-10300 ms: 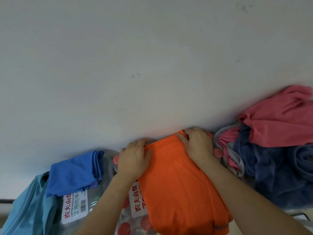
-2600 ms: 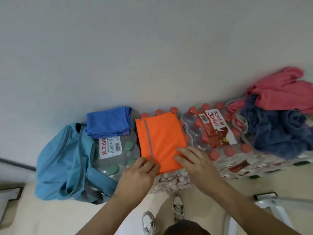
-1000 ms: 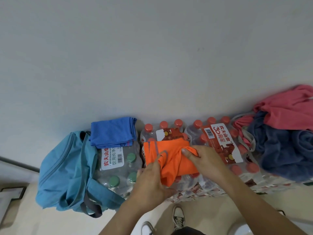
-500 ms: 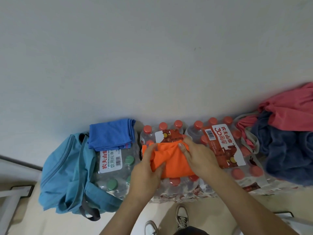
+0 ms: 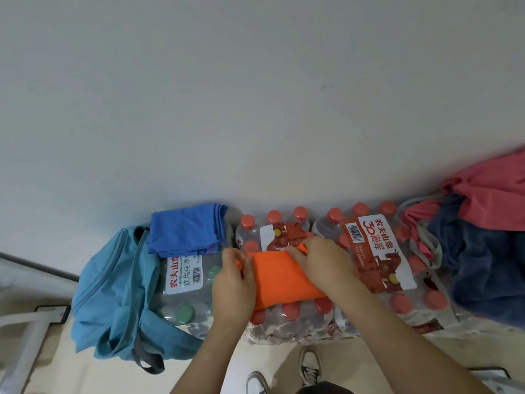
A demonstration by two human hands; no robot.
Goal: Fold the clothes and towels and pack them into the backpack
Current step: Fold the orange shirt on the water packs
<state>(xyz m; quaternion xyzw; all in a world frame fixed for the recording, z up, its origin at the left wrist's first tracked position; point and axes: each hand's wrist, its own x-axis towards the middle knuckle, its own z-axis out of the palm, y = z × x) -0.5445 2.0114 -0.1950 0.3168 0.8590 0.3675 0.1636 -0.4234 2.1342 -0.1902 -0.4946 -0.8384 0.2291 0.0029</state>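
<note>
We gripped the folded orange garment [image 5: 279, 277] with our left hand [image 5: 233, 282] curled on its nine-o'clock edge and our right hand [image 5: 321, 263] on its one-o'clock corner. It lay atop the red-capped bottle pack [image 5: 284, 311], with the blue backpack [image 5: 113, 294] at nine o'clock.

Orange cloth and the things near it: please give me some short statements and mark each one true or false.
1. The left hand and the right hand both grip the orange cloth. True.
2. The orange cloth lies on the floor. False: it lies on the red-capped bottle pack.
3. The blue cloth is inside the backpack. False: it lies on the green-capped bottle pack, beside the backpack.
4. The pink cloth lies on the dark blue towel. True.
</note>
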